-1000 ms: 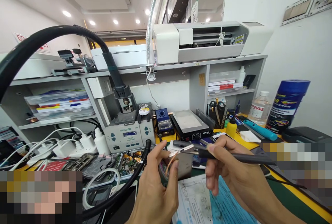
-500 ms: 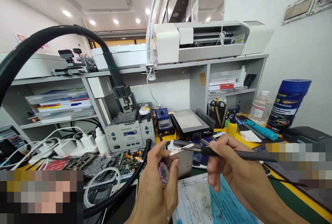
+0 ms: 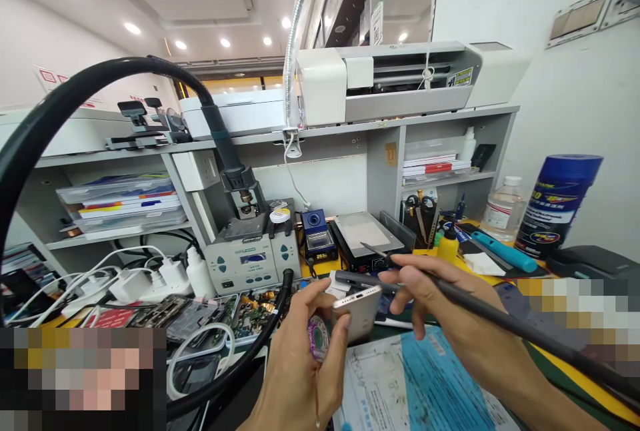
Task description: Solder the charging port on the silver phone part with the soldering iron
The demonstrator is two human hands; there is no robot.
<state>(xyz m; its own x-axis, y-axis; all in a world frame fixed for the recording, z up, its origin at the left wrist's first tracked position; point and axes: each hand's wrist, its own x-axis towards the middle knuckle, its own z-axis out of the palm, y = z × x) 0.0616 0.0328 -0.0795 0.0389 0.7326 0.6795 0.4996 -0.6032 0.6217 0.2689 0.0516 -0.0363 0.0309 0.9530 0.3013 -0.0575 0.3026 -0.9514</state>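
My left hand [image 3: 305,358] is closed around a silvery phone [image 3: 363,319], whose bottom edge with charging port and small holes faces up. Tucked in the same palm is a small round reel [image 3: 318,338] with a purple rim and green centre. A thin strand hangs below it. Between the fingers of my right hand [image 3: 425,291] is a long slim black tool [image 3: 480,304]. Its thin pointed tip lies in front of the flat heating plate [image 3: 360,228] in the view, apart from the phone. A dark bar [image 3: 360,279] shows just behind the phone.
A hot-air station [image 3: 253,261] with a thick black hose [image 3: 85,78] stands left; the hose curves beside my left hand. Loose circuit parts fill a tray [image 3: 235,324]. A yellow bottle [image 3: 447,244] and blue spray can [image 3: 560,204] stand right. A stained blue-white sheet [image 3: 425,378] lies below.
The tool's tip has lifted off the phone's bottom edge and swung up and away, its handle now tilted. The phone has turned slightly, showing its port.
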